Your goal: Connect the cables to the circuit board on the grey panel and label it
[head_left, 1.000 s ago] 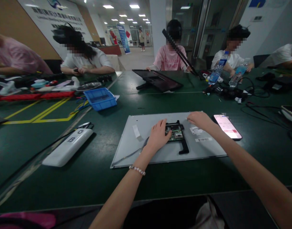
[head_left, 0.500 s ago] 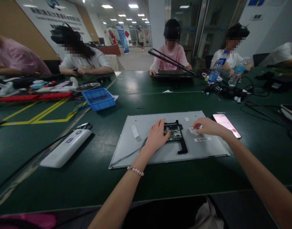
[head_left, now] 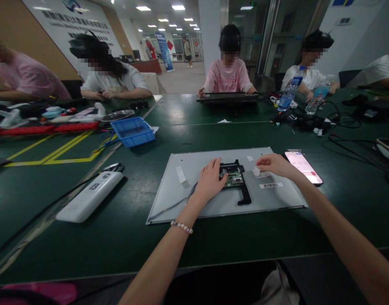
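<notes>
A grey metal display panel (head_left: 169, 186) lies back side up on the green table. My left hand (head_left: 210, 180) rests with its fingers spread over a black plastic bracket (head_left: 244, 195) and a green circuit board (head_left: 235, 178) on the panel. Part of the board is hidden under that hand. My right hand (head_left: 272, 164) pinches the edge of a white label (head_left: 257, 171), whose left part curls up off the panel. A barcode sticker (head_left: 271, 185) sits flat just below it. Grey cables (head_left: 172, 207) run from the board to the panel's lower left.
A lit phone (head_left: 304, 167) lies right of the panel. To the left are a white power bank (head_left: 89, 197) with a cable and a blue basket (head_left: 132, 132). Bottles (head_left: 291, 91) and tangled cables (head_left: 308, 123) stand at the right. A person opposite holds a black frame (head_left: 229, 98).
My right hand has drawn up slightly, and the label's left part now lifts and curls. My left hand stays put. The person opposite has lowered the black frame to the table.
</notes>
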`<action>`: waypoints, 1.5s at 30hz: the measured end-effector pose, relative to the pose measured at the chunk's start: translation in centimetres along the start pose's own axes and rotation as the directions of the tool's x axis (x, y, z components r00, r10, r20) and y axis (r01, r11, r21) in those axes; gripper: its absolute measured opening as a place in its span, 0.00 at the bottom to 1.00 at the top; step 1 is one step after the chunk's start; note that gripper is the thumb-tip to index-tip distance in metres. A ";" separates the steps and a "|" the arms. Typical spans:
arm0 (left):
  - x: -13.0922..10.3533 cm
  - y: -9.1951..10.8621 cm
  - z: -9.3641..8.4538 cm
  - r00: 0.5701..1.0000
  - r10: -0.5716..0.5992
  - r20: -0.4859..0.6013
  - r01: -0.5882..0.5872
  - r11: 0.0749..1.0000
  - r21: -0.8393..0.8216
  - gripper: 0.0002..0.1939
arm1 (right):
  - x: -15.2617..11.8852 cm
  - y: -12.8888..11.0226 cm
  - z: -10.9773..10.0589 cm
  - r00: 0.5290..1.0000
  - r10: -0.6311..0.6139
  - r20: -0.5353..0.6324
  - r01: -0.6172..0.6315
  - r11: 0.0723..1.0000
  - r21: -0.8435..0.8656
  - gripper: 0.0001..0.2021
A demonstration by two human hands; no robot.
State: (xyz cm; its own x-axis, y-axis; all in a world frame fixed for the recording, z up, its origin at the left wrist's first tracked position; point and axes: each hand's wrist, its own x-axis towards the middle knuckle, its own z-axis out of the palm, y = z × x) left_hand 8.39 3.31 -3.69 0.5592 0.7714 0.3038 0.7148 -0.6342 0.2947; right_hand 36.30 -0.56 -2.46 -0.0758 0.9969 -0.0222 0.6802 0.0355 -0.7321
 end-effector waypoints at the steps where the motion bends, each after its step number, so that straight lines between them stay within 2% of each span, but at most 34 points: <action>1: 0.0 0.0 -0.1 1.000 -0.003 0.003 0.003 1.000 -0.001 0.28 | 0.1 0.1 0.2 1.000 0.006 -0.004 -0.006 1.000 0.027 0.07; 4: 0.0 0.2 -0.2 1.000 -0.010 0.010 0.010 1.000 0.003 0.27 | 0.2 0.0 0.8 0.999 0.034 -0.025 -0.032 0.996 0.080 0.08; 8: -0.1 0.2 -0.2 1.000 -0.011 0.006 0.011 1.000 0.008 0.27 | -0.6 -0.9 1.5 0.999 0.048 -0.011 -0.046 0.989 0.143 0.14; 13: -0.1 0.2 0.0 1.000 -0.019 -0.015 0.019 1.000 0.014 0.27 | -1.7 -2.0 2.3 0.999 0.048 0.004 -0.048 0.986 0.158 0.10; 16: -0.1 0.6 -0.6 0.999 0.003 -0.044 -0.002 1.000 0.023 0.24 | -2.0 -2.0 3.1 0.999 0.045 0.024 -0.049 0.978 0.204 0.09; 20: -0.1 2.2 -1.8 0.987 0.163 0.013 -0.163 0.986 0.018 0.19 | -1.7 -1.5 4.2 1.000 0.013 0.006 -0.014 0.979 0.201 0.08; 25: -0.4 4.3 -2.3 0.921 0.368 0.128 -0.376 0.926 0.037 0.17 | -1.4 -1.3 4.8 0.999 -0.035 -0.033 0.041 0.976 0.212 0.07; 30: -0.6 4.6 -1.6 0.884 0.425 0.196 -0.446 0.891 0.079 0.15 | -1.6 -1.7 5.0 0.996 -0.071 -0.057 0.076 0.992 0.102 0.06; 35: -0.6 4.4 -1.6 0.873 0.449 0.192 -0.471 0.878 0.089 0.13 | -1.9 -2.1 5.3 0.981 -0.152 -0.124 0.148 0.988 -0.041 0.07; 37: -0.5 4.4 -1.6 0.874 0.448 0.189 -0.471 0.877 0.096 0.13 | -1.9 -2.1 5.2 0.977 -0.180 -0.115 0.172 0.982 -0.078 0.07; 39: -0.6 4.4 -1.6 0.874 0.448 0.188 -0.470 0.877 0.099 0.13 | -1.7 -1.9 4.8 0.977 -0.183 -0.110 0.171 0.979 -0.114 0.07; 42: -0.6 4.5 -1.5 0.871 0.450 0.196 -0.474 0.875 0.097 0.14 | -0.8 -1.1 3.5 0.966 -0.194 -0.173 0.151 0.961 -0.231 0.09; 45: -0.6 4.4 -1.5 0.864 0.457 0.213 -0.483 0.871 0.091 0.14 | 0.8 0.1 1.9 0.943 -0.286 -0.168 0.192 0.883 -0.427 0.13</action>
State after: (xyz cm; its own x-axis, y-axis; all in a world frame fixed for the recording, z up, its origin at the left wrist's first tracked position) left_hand 10.62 0.00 -1.19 0.8991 0.3874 0.2039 0.3904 -0.9203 0.0273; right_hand 34.89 0.13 -3.84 -0.1438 0.9421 0.3029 0.8980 0.2529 -0.3601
